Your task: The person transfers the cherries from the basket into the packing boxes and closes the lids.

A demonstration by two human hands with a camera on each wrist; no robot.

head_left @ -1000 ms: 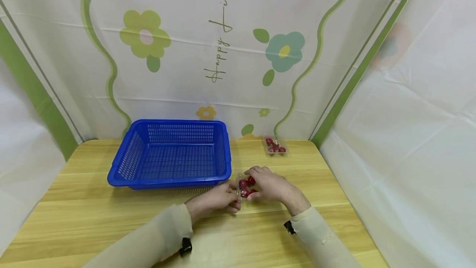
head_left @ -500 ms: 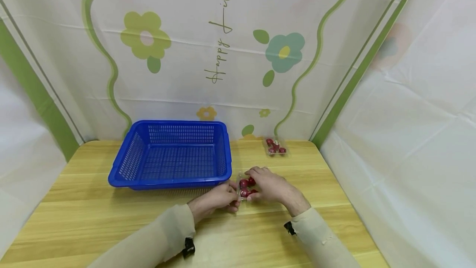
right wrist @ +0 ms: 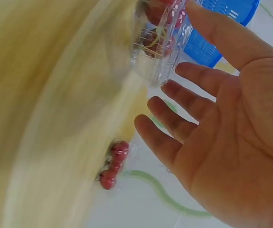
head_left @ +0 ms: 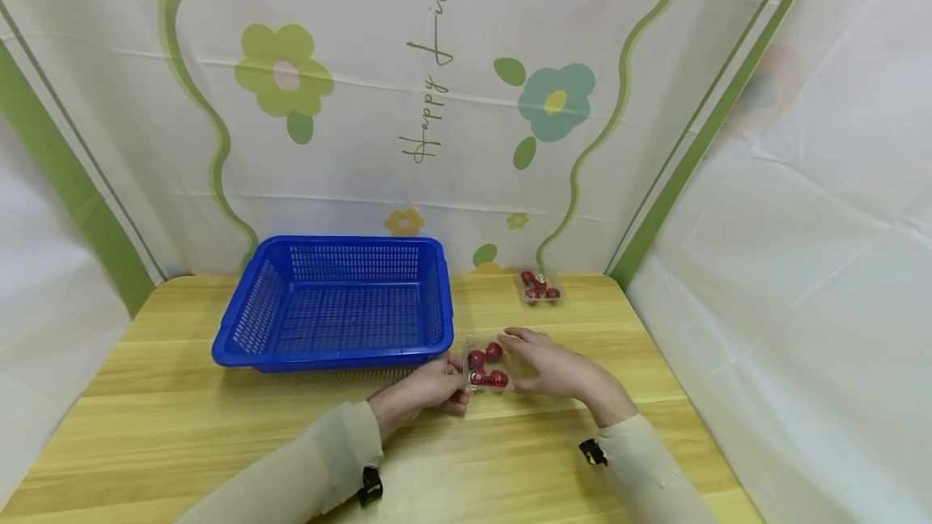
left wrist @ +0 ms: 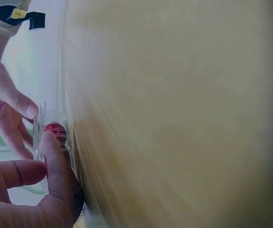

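Observation:
A clear plastic clamshell box (head_left: 486,365) with several round, dark red fruits inside stands on the table, just right of the basket's near corner. My left hand (head_left: 431,385) pinches the box's left edge; in the left wrist view its thumb and forefinger (left wrist: 55,166) lie against that side. On the other side is my right hand (head_left: 557,365), fingers spread and fairly straight, with the fingertips at or very near the box's right edge. Its palm (right wrist: 236,137) shows bare in the right wrist view, beside the box (right wrist: 157,47).
A blue perforated plastic basket (head_left: 331,358) stands at the left and has nothing in it. Farther back on the right lies a second clear box of red fruits (head_left: 540,287). The wooden table (head_left: 146,419) ends at a white patterned cloth (head_left: 349,160) behind.
My right hand has drawn off to the right, loosening from over the box, so more of the fruits show. The left hand has hardly moved.

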